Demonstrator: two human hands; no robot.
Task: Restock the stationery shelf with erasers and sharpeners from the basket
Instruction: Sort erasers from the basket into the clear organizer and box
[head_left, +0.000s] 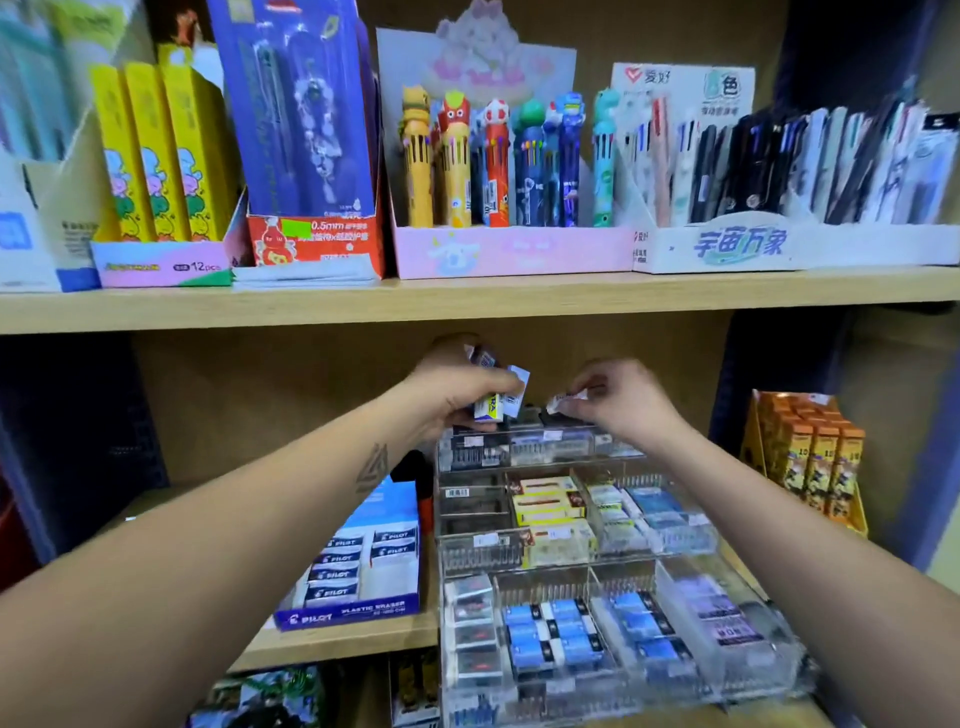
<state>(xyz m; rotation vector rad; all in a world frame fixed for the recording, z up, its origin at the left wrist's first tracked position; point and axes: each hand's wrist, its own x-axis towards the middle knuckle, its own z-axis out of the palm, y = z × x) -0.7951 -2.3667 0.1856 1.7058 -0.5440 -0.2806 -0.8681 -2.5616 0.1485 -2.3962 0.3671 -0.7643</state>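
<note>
We judge that the crowded top tier of the clear tiered display rack (545, 566) could shed stock if jostled, as the left hand (457, 389) grips several small erasers (493, 405) above it while the right hand (618, 400) pinches one eraser (563, 402).

Clear glossy plastic organizer (623, 577); matt wood shelf (467, 301)

The wooden lower shelf (332, 644) carried a clear tiered eraser organizer (597, 566). Just left of the organizer stood a blue Pilot eraser box (358, 577), and well to its right an orange display box (810, 462). Above the organizer, the upper shelf (467, 304) held pen display boxes.
</note>
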